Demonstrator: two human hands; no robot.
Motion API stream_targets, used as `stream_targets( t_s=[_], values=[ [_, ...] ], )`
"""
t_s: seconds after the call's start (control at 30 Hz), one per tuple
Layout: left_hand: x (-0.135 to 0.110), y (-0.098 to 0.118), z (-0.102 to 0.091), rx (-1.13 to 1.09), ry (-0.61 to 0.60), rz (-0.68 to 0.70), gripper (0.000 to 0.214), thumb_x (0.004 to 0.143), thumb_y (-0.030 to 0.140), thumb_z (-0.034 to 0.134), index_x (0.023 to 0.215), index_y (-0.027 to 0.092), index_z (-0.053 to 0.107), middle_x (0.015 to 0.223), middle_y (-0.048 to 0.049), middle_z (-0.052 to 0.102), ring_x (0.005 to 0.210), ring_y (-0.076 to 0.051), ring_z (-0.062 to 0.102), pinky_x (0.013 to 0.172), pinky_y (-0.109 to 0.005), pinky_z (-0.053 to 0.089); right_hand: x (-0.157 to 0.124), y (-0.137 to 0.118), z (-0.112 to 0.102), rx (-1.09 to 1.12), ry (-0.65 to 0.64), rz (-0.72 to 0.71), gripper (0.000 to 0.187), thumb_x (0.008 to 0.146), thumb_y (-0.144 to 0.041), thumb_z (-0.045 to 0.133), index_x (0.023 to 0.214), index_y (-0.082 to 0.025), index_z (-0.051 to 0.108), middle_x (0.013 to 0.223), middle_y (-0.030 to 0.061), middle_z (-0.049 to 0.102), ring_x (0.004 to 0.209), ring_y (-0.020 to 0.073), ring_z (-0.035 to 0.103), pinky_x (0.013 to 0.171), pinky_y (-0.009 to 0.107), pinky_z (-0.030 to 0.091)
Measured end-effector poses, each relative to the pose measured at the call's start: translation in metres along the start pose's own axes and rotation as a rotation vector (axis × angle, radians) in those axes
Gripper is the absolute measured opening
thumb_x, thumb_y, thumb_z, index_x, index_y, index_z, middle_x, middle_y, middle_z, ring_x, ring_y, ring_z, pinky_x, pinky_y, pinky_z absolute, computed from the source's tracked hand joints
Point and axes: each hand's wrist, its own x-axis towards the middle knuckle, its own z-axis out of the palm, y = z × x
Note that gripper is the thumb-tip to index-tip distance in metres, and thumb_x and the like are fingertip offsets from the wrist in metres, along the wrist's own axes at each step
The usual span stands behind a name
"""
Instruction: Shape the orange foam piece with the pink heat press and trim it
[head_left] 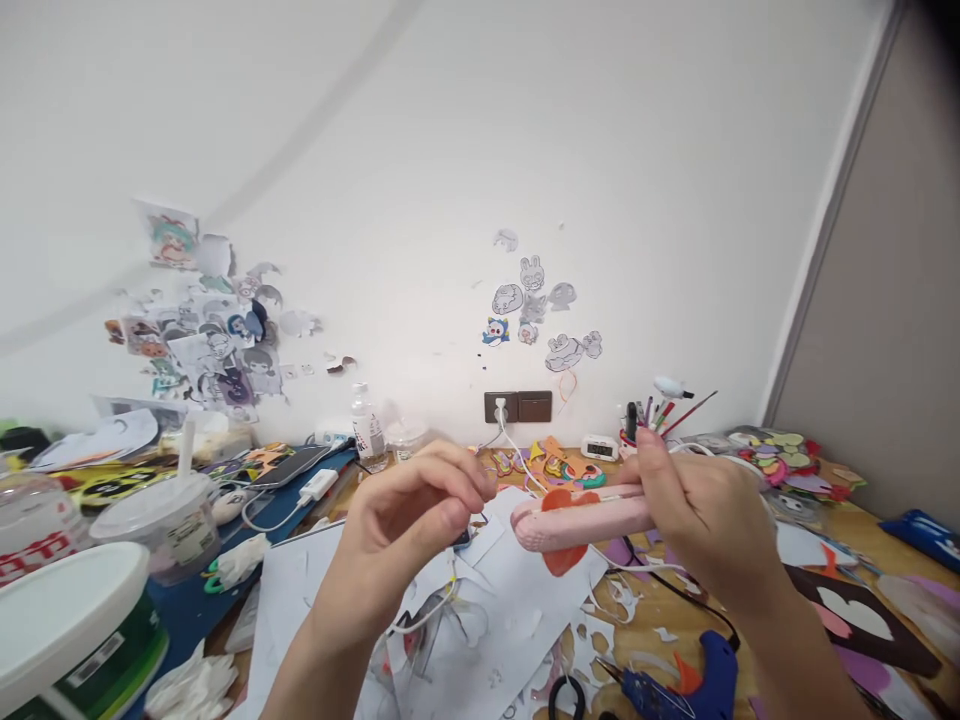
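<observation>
Bright, diffuse light here, and the wall (435, 200) glows pale beyond the left hand (409, 530) and right hand (701, 505), the paper (525, 590) between them nearly bleached! A soft shadow band (322, 100) slants above the left hand; darkness clips the corner far up-right of the right hand. Wide-angle stretch swells the tub (67, 620), leftmost of all.

I record a gap between the left hand (405, 525) and the pink clamping tool (592, 525), with free air above. Obstructions: blue glue gun (718, 672) below the right hand (701, 505); lidded plastic cup (166, 535) left of the left hand.
</observation>
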Motion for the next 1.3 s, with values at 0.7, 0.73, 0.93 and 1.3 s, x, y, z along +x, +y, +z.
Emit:
stream_targets(
  t_s=[0.7, 0.73, 0.93, 1.3],
  values=[
    [0.008, -0.009, -0.001, -0.588, 0.049, 0.049, 0.017, 0.078, 0.025, 0.066, 0.064, 0.017, 0.063, 0.058, 0.0035, 0.045, 0.057, -0.009, 0.043, 0.058, -0.021, 0.038, -0.004, 0.006, 0.004, 0.019, -0.110, 0.065, 0.057, 0.092, -0.035, 0.032, 0.045, -0.022, 0.062, 0.046, -0.0030, 0.063, 0.042, 0.0120, 0.058, 0.046, 0.026, 0.035],
    [0.008, -0.011, -0.001, -0.593, 0.041, 0.054, 0.015, 0.076, 0.026, 0.068, 0.064, 0.017, 0.063, 0.058, 0.0038, 0.044, 0.057, -0.009, 0.042, 0.057, -0.021, 0.038, -0.004, 0.007, 0.003, 0.017, -0.104, 0.067, 0.057, 0.092, -0.034, 0.033, 0.045, -0.023, 0.063, 0.046, -0.0032, 0.063, 0.043, 0.0118, 0.059, 0.046, 0.026, 0.035],
    [0.007, -0.017, -0.001, -0.634, 0.027, 0.040, 0.021, 0.067, 0.028, 0.076, 0.063, 0.019, 0.057, 0.056, 0.0060, 0.034, 0.053, -0.008, 0.037, 0.054, -0.020, 0.034, -0.002, 0.005, 0.001, -0.016, -0.086, 0.052, 0.059, 0.091, -0.033, 0.031, 0.040, -0.022, 0.058, 0.040, -0.0022, 0.058, 0.039, 0.0116, 0.058, 0.041, 0.025, 0.032],
    [0.011, -0.021, 0.001, -0.669, 0.074, -0.019, 0.029, 0.080, 0.040, 0.063, 0.061, 0.018, 0.056, 0.055, 0.0054, 0.033, 0.052, -0.009, 0.036, 0.054, -0.021, 0.036, -0.002, 0.004, 0.001, -0.013, -0.111, 0.073, 0.058, 0.091, -0.033, 0.033, 0.042, -0.022, 0.060, 0.045, -0.0005, 0.063, 0.039, 0.0135, 0.058, 0.041, 0.027, 0.032]
  ],
)
